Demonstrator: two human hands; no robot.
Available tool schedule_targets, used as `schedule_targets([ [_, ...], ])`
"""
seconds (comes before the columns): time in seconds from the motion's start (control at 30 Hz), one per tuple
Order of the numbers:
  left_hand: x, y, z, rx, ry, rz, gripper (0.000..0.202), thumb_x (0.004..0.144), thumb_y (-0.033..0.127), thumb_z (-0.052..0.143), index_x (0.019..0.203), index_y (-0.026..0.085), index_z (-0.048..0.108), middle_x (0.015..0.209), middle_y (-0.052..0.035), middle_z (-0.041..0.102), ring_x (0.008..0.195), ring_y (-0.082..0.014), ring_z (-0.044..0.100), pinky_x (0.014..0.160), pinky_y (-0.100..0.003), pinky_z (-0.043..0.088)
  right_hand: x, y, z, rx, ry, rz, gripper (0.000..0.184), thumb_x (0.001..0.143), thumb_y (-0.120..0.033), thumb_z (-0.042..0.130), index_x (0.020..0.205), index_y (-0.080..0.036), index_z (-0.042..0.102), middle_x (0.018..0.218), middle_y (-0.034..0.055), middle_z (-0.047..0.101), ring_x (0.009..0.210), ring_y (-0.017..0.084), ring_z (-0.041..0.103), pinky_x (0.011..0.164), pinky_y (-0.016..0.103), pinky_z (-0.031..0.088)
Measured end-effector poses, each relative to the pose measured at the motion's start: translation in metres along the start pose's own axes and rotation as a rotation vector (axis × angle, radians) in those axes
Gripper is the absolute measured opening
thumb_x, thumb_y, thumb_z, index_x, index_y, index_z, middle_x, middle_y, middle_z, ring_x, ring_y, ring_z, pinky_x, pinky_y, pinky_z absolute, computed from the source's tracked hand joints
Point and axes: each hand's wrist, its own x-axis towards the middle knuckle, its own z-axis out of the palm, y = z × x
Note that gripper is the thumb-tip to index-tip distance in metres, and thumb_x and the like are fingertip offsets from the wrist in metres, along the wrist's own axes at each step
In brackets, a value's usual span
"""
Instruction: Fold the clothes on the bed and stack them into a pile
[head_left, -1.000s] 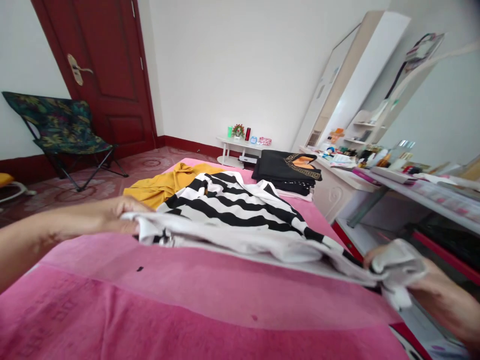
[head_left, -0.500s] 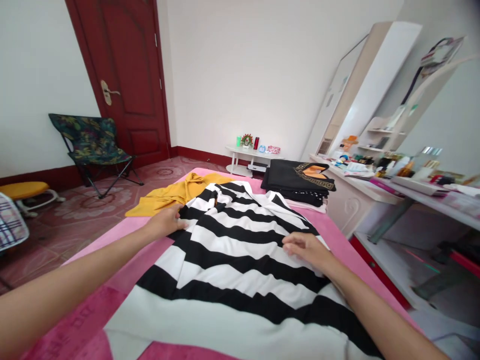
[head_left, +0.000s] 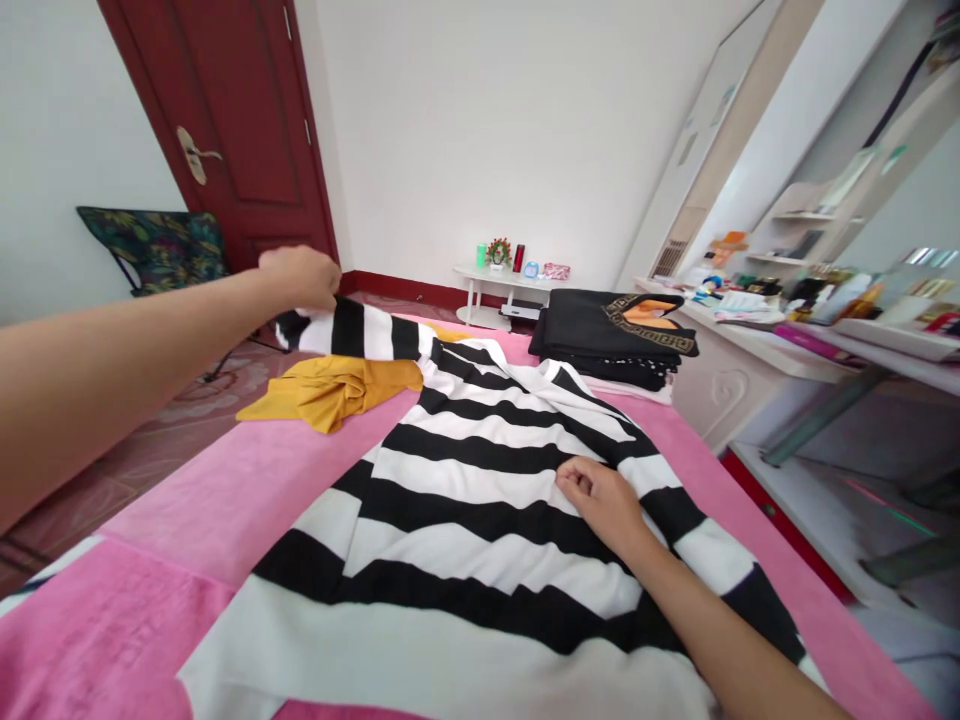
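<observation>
White wall (head_left: 442, 130) at the back, red door (head_left: 232, 110) to the left with a leaf-patterned chair (head_left: 165, 245) before it, partly hidden by the left forearm. Pink cover (head_left: 255, 490) across the work surface.

Striped top (head_left: 472, 480), black and white, spread in the middle of the cover. Long axis runs away from the wearer, leaning slightly right toward the far end. Collar end points to the wall; broad white hem lies nearest. Body stripes run crosswise.

Left hand (head_left: 301, 278): closed on the outer end of one sleeve (head_left: 367, 335), holding it up off the cover. That sleeve extends leftward from the shoulder, above a crumpled yellow garment (head_left: 330, 390).

Right hand (head_left: 600, 500): over the right half of the chest, fingers curled in. Cannot tell whether cloth is pinched. Other sleeve (head_left: 712, 555) slants down the right side, toward the wearer, passing behind the right forearm.

Beyond the collar, to the right: dark folded stack (head_left: 577, 330). Small white table (head_left: 484, 318) by the wall.
</observation>
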Motion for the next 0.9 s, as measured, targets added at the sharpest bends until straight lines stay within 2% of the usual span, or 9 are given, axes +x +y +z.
schedule_targets([
  [0.07, 0.012, 0.011, -0.002, 0.168, 0.078, -0.007, 0.017, 0.077, 0.019, 0.058, 0.082, 0.002, 0.06, 0.101, -0.0078, 0.054, 0.121, -0.0403, 0.039, 0.097, -0.056, 0.028, 0.001, 0.0, 0.001, 0.009, -0.006, 0.013, 0.012, 0.079, -0.027, 0.05, 0.074, -0.023, 0.061, 0.066, -0.0025, 0.059, 0.064, 0.015, 0.055, 0.059, 0.025, 0.038],
  [0.17, 0.003, 0.027, 0.031, 0.259, 0.119, 0.07, 0.034, 0.082, 0.016, 0.052, 0.114, 0.004, 0.053, 0.125, -0.0143, 0.045, 0.118, -0.0343, 0.044, 0.098, -0.047, 0.034, 0.002, 0.0, 0.001, 0.023, -0.007, 0.029, 0.011, 0.079, -0.027, 0.052, 0.073, -0.023, 0.061, 0.067, -0.0022, 0.059, 0.063, 0.015, 0.054, 0.058, 0.025, 0.038],
  [0.3, -0.039, 0.052, 0.121, 0.263, 0.032, 0.281, 0.047, 0.077, 0.017, 0.059, 0.124, 0.01, 0.052, 0.136, -0.0184, 0.039, 0.122, -0.0345, 0.042, 0.098, -0.044, 0.037, 0.002, 0.0, -0.001, 0.04, -0.002, 0.025, 0.012, 0.079, -0.027, 0.052, 0.073, -0.023, 0.061, 0.067, -0.0022, 0.059, 0.063, 0.015, 0.054, 0.058, 0.025, 0.038],
  [0.4, -0.081, 0.074, 0.189, 0.155, -0.164, 0.548, 0.038, 0.082, 0.03, 0.057, 0.117, 0.015, 0.06, 0.132, -0.0147, 0.046, 0.121, -0.0293, 0.045, 0.103, -0.039, 0.035, 0.001, 0.001, 0.0, 0.047, 0.006, 0.021, 0.012, 0.079, -0.026, 0.052, 0.073, -0.023, 0.061, 0.067, -0.002, 0.059, 0.063, 0.014, 0.054, 0.058, 0.025, 0.039],
  [0.5, -0.119, 0.089, 0.235, 0.064, -0.253, 0.531, 0.043, 0.09, 0.042, 0.045, 0.123, 0.017, 0.056, 0.133, -0.0136, 0.049, 0.125, -0.0284, 0.044, 0.106, -0.042, 0.031, -0.001, 0.0, 0.002, 0.037, 0.014, 0.032, 0.012, 0.079, -0.026, 0.052, 0.073, -0.023, 0.062, 0.068, -0.0014, 0.06, 0.061, 0.014, 0.054, 0.058, 0.025, 0.04],
  [0.6, -0.136, 0.093, 0.253, 0.052, -0.257, 0.473, 0.045, 0.093, 0.043, 0.038, 0.13, 0.02, 0.05, 0.14, -0.0118, 0.044, 0.132, -0.0273, 0.036, 0.11, -0.045, 0.024, 0.003, -0.002, -0.003, 0.033, -0.036, 0.034, 0.011, 0.078, -0.026, 0.053, 0.073, -0.022, 0.062, 0.067, -0.0013, 0.061, 0.06, 0.014, 0.054, 0.057, 0.024, 0.04],
  [0.73, -0.136, 0.091, 0.253, 0.048, -0.271, 0.461, 0.048, 0.093, 0.045, 0.036, 0.131, 0.02, 0.049, 0.142, -0.0118, 0.042, 0.134, -0.0274, 0.034, 0.111, -0.045, 0.023, 0.033, -0.005, -0.027, 0.003, -0.257, 0.085, 0.015, 0.077, -0.026, 0.051, 0.069, -0.021, 0.064, 0.061, -0.0015, 0.062, 0.051, 0.013, 0.053, 0.051, 0.024, 0.037],
  [0.8, -0.134, 0.09, 0.251, 0.046, -0.267, 0.454, 0.048, 0.093, 0.045, 0.036, 0.132, 0.019, 0.049, 0.142, -0.0122, 0.042, 0.133, -0.0281, 0.034, 0.111, -0.046, 0.023, 0.056, -0.004, -0.042, -0.172, -0.119, 0.092, 0.018, 0.079, -0.026, 0.05, 0.071, -0.022, 0.065, 0.069, 0.0002, 0.066, 0.058, 0.015, 0.057, 0.054, 0.025, 0.038],
  [0.9, -0.135, 0.091, 0.251, 0.04, -0.256, 0.45, 0.048, 0.093, 0.045, 0.036, 0.131, 0.019, 0.05, 0.142, -0.0122, 0.042, 0.133, -0.0285, 0.035, 0.111, -0.046, 0.023, 0.088, 0.008, -0.053, -0.551, 0.184, 0.038, 0.017, 0.077, -0.027, 0.055, 0.089, -0.023, 0.066, 0.098, 0.0051, 0.066, 0.089, 0.023, 0.06, 0.065, 0.028, 0.04],
])
